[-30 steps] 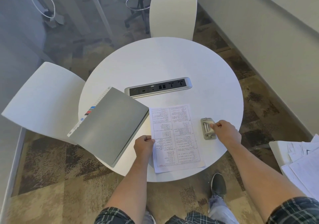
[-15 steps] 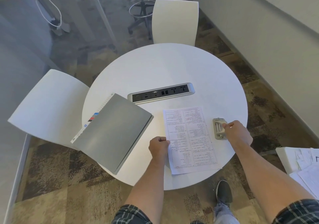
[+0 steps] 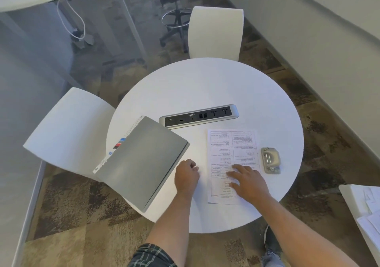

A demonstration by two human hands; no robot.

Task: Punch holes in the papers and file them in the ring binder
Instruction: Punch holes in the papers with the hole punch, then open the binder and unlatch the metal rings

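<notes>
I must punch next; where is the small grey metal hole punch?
The small grey metal hole punch lies on the round white table, right of the printed paper sheet.

Soft, even light brightens the round table [image 3: 205, 85] (its white top nearly washes out); edges around it bow, slightly blurred.

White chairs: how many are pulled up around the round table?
2. One white chair stands at the table's far side; the other white chair is at its left, beside the grey binder. Any chair on the near side would be out of view.
</notes>
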